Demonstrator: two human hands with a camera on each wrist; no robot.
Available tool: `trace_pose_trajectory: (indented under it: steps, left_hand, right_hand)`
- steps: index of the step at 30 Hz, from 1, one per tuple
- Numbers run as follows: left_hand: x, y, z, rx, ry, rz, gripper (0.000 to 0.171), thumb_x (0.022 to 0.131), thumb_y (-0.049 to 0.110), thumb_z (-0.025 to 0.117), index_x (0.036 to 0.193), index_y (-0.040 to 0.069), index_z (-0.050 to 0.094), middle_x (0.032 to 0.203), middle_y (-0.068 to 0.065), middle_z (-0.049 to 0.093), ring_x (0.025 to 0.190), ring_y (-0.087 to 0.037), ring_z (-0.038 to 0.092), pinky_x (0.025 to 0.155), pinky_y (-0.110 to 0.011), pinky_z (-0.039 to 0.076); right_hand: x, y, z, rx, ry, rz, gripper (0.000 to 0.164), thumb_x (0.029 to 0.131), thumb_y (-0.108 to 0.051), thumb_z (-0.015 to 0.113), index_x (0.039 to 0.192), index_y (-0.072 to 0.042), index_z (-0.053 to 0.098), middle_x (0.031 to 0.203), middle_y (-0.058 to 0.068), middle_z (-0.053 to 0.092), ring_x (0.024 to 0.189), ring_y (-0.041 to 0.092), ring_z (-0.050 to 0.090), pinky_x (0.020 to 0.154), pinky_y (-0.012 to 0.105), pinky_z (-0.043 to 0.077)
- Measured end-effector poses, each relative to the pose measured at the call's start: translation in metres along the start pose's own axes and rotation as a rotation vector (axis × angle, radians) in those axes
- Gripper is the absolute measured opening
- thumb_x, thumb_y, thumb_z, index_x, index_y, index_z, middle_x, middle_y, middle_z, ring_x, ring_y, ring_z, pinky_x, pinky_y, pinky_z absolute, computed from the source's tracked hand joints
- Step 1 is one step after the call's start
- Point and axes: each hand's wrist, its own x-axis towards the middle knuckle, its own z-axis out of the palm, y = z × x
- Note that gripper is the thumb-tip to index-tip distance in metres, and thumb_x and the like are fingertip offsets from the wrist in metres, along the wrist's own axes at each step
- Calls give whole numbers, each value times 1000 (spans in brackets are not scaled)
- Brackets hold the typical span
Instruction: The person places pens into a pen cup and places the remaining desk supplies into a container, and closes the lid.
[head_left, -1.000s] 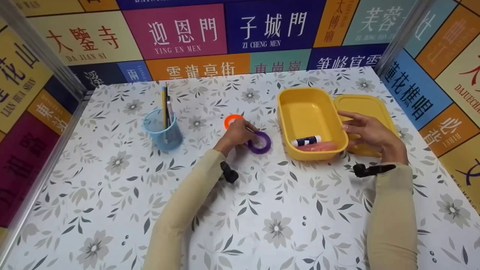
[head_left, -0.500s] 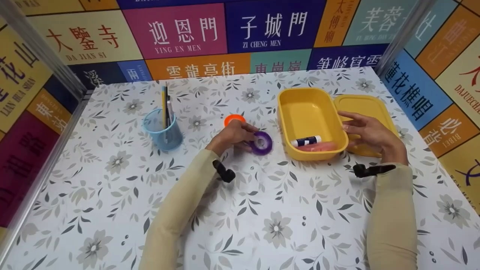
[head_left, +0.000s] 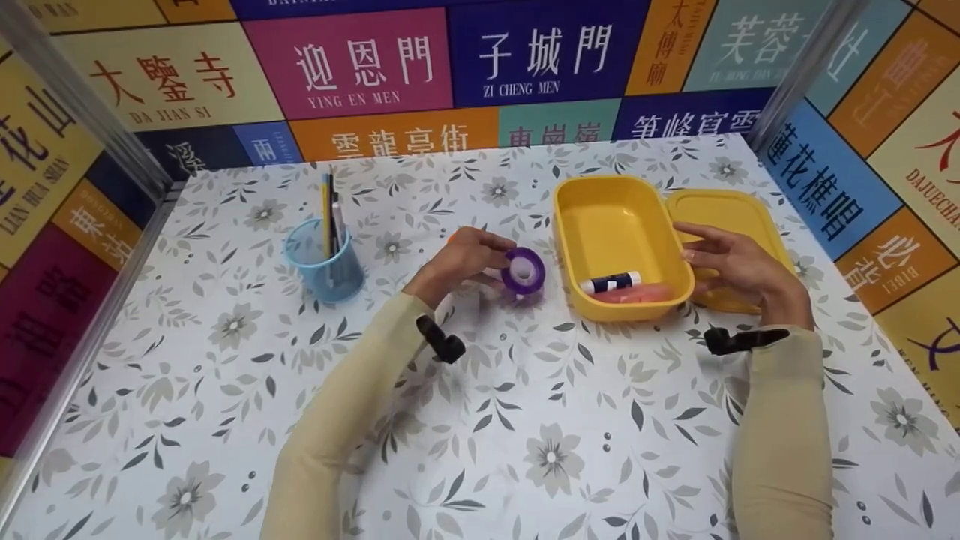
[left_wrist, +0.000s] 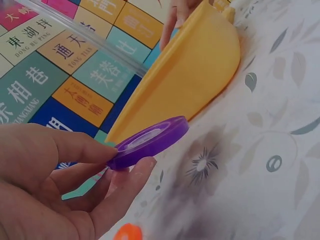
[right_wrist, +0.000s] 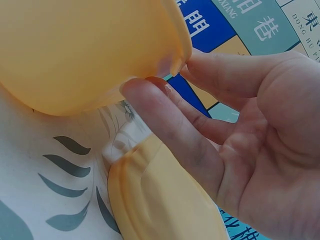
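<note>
My left hand [head_left: 461, 262] pinches a purple roll of tape [left_wrist: 162, 145] between thumb and fingers, lifted over the tabletop. The roll is tilted, its face partly turned toward the head view. On the table behind that hand, an orange ring [left_wrist: 128, 232] is mostly covered in the head view. My right hand [head_left: 739, 266] touches the outer right side of the yellow box [head_left: 566, 247], fingers extended, fingertips at and just under the rim. Inside the box, near its front wall, lie a glue stick [head_left: 611, 282] and a pink, translucent item [head_left: 637, 293].
A yellow lid [head_left: 724, 206] lies flat right of the box, partly under my right hand. At the left stands a light-blue cup [head_left: 330, 274] with several pencils or pens [head_left: 330, 214]. Printed panels [head_left: 555, 52] wall in the back and sides of the floral-covered table [head_left: 555, 375].
My left hand has raised the purple roll of tape off the table and tipped it, the forearm drawing slightly left. My right hand has stayed at the box.
</note>
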Motion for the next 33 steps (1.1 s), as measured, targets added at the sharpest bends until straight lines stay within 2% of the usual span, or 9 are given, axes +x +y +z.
trace_pose_trajectory:
  steps: [4, 13, 18, 23, 28, 33]
  left_hand:
    - [-2, 7, 2, -41, 3, 7, 41, 93, -2, 62, 133, 3, 63, 133, -16, 64, 108, -26, 69, 92, -44, 60]
    - [-2, 25, 15, -124, 29, 44, 42, 95, 3, 60, 137, 2, 59, 133, -17, 64, 107, -25, 69, 79, -32, 64]
    - [4, 34, 24, -183, 22, 41, 40, 95, 2, 61, 135, 1, 60, 132, -20, 64, 109, -27, 70, 79, -32, 64]
    - [13, 40, 34, -240, 8, 21, 40, 95, 1, 62, 135, 0, 60, 132, -21, 65, 106, -25, 71, 80, -32, 63]
    - [18, 44, 44, -233, -10, 6, 38, 95, 2, 61, 134, 2, 60, 134, -20, 64, 106, -22, 70, 83, -32, 63]
    - [21, 50, 52, -231, -14, 10, 32, 95, 4, 62, 127, 7, 63, 132, -17, 66, 103, -19, 71, 88, -35, 62]
  right_hand:
    - [0, 0, 0, 0, -2, 1, 62, 97, -44, 61, 153, -41, 36, 149, 7, 48, 109, 13, 64, 90, 31, 61]
    - [2, 0, -2, 12, -19, 21, 64, 98, -43, 60, 155, -41, 32, 154, 9, 44, 110, 12, 64, 91, 31, 60]
    - [2, 0, -3, -28, -13, 4, 63, 97, -45, 60, 154, -42, 34, 153, 10, 46, 111, 11, 63, 90, 30, 60]
    - [2, 1, -1, -15, -7, 11, 63, 96, -47, 61, 153, -43, 35, 151, 8, 47, 111, 13, 63, 90, 31, 60]
    - [2, 3, -2, -6, -19, 2, 63, 97, -45, 61, 154, -42, 35, 152, 9, 47, 112, 13, 64, 91, 32, 60]
    - [2, 2, -3, -4, -25, 7, 62, 98, -43, 60, 154, -42, 34, 153, 9, 46, 113, 14, 63, 92, 32, 60]
